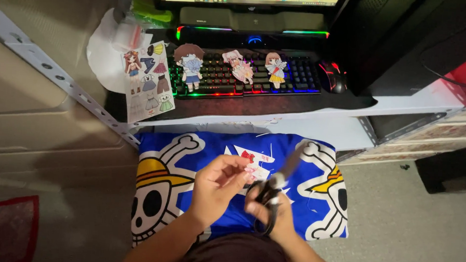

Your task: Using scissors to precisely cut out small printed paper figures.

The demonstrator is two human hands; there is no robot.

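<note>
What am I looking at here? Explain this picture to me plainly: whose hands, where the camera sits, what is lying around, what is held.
There is no machine: a person wears a camera on the head, looking down at their own two hands. The left hand pinches a small paper cut-out with red and pink print. The right hand holds black scissors, blurred, at the paper's edge. Under the hands lies a blue cushion printed with skulls in straw hats. Beyond it, on a dark desk, a lit keyboard carries three paper dolls. A sheet of printed doll clothes lies to its left, a mouse to its right.
</note>
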